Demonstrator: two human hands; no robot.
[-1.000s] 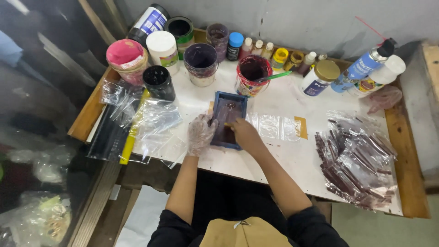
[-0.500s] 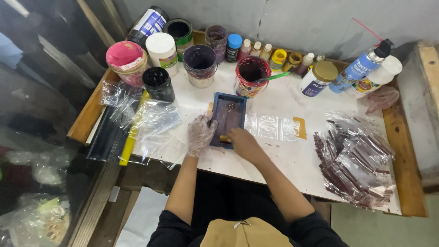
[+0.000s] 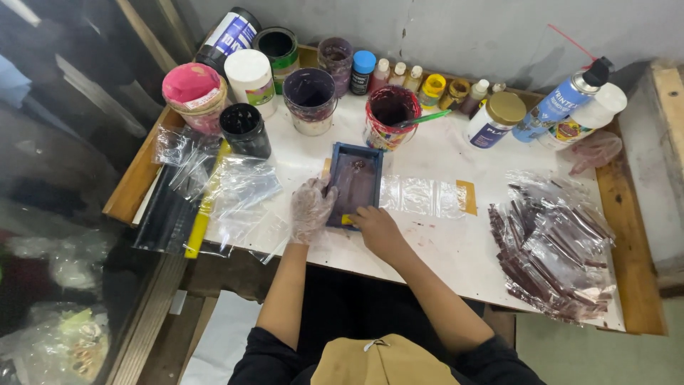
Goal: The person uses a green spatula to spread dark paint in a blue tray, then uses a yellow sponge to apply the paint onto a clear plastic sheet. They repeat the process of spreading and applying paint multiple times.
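- A small blue screen-printing frame (image 3: 354,182) lies flat near the middle of the white tabletop (image 3: 456,249), its mesh stained dark purple.
- The right hand (image 3: 376,227) now sits at the frame's near edge, closed on what looks like a small yellow scraper (image 3: 347,219); a second ago it lay higher, over the middle of the mesh, so the stroke has run down toward the person, a sign that one pass of ink is probably complete.
- The left hand (image 3: 311,208), in a thin clear glove, presses on the frame's left rail, fingers spread, much where it was a second ago.
- The two hands are apart, one on each side of the frame's near end.
- Just right of the frame, a strip of clear plastic sleeves (image 3: 420,196) lies flat, ending in a yellow tab (image 3: 467,197).
- Directly behind the frame stands an open red ink tub (image 3: 391,117) with a green stirrer (image 3: 424,119) resting in it, close enough to crowd any push away from the body.
- More pots line the back edge: a purple-stained tub (image 3: 309,100), a black cup (image 3: 244,130), a pink-lidded jar (image 3: 190,91).
- Loose clear bags (image 3: 228,192) are heaped left of the gloved hand; a pile of bagged dark red pieces (image 3: 552,246) fills the right end.
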